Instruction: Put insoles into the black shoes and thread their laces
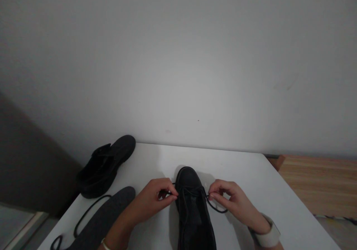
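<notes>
A black shoe stands on the white table, toe pointing away from me. My left hand pinches the left end of its black lace beside the shoe's eyelets. My right hand pinches the right end of the lace, which loops down to the right of the shoe. Both hands sit close against the shoe's sides, near the toe end of the lacing.
A second black shoe lies at the table's far left corner. A dark grey insole and a loose black lace lie at the near left. A wall rises behind the table; wooden floor shows to the right.
</notes>
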The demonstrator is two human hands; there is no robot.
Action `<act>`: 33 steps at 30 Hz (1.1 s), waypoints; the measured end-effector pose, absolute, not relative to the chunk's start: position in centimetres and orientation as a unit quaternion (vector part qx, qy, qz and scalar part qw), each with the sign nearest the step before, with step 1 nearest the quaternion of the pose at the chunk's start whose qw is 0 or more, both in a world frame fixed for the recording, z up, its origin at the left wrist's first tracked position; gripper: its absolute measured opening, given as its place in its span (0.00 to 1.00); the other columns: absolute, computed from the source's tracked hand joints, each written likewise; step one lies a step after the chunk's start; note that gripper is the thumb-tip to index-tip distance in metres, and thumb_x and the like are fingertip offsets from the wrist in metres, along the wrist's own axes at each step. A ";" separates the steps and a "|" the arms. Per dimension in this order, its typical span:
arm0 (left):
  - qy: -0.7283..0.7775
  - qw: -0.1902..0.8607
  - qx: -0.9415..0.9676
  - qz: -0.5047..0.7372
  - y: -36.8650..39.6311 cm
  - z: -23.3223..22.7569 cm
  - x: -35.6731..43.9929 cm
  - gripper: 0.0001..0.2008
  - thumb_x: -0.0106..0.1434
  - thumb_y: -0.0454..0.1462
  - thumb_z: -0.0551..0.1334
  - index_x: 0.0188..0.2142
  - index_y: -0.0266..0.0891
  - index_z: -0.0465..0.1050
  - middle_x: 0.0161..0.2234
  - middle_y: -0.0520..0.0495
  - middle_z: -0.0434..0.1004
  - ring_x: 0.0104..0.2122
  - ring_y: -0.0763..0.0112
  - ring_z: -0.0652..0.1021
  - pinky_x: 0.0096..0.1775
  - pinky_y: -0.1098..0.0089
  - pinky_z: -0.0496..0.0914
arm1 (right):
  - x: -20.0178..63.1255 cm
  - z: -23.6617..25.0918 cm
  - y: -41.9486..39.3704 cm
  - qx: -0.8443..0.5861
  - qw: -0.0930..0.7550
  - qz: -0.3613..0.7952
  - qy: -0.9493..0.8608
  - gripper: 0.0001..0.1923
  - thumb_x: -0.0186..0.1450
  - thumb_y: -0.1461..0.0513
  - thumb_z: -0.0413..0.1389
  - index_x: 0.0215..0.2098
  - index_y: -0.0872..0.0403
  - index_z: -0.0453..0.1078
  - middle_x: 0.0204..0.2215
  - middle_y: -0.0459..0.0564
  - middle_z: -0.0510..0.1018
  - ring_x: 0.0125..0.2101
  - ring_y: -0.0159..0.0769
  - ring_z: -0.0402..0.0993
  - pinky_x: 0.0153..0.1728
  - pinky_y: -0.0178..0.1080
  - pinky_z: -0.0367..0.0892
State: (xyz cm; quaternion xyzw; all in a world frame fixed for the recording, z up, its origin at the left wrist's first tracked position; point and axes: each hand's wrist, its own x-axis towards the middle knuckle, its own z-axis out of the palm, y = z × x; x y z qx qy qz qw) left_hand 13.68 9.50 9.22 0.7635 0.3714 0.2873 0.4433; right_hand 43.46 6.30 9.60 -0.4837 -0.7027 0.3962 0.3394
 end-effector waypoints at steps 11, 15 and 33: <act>0.371 0.432 0.768 0.294 9.3 9.1 13.9 0.05 0.58 0.29 0.63 0.30 0.38 0.77 0.28 0.52 0.76 0.28 0.72 0.72 0.32 0.73 0.65 | 43.3 10.0 6.2 -0.477 0.325 0.411 -0.706 0.12 0.68 0.55 0.60 0.30 0.53 0.75 0.25 0.47 0.78 0.27 0.35 0.71 0.29 0.36 0.65; 0.369 0.424 0.771 0.298 9.2 9.3 14.0 0.05 0.57 0.29 0.63 0.29 0.38 0.77 0.27 0.52 0.75 0.27 0.73 0.72 0.32 0.73 0.64 | 43.0 9.8 6.2 -0.474 0.324 0.411 -0.708 0.11 0.68 0.55 0.60 0.31 0.53 0.75 0.25 0.47 0.78 0.27 0.35 0.72 0.30 0.36 0.66; 0.324 0.382 0.791 0.351 9.1 9.1 14.1 0.07 0.60 0.28 0.64 0.29 0.40 0.76 0.28 0.51 0.72 0.33 0.68 0.73 0.37 0.70 0.67 | 43.0 10.7 5.9 -0.425 0.313 0.428 -0.733 0.09 0.70 0.57 0.58 0.36 0.52 0.76 0.32 0.51 0.78 0.33 0.38 0.72 0.36 0.41 0.66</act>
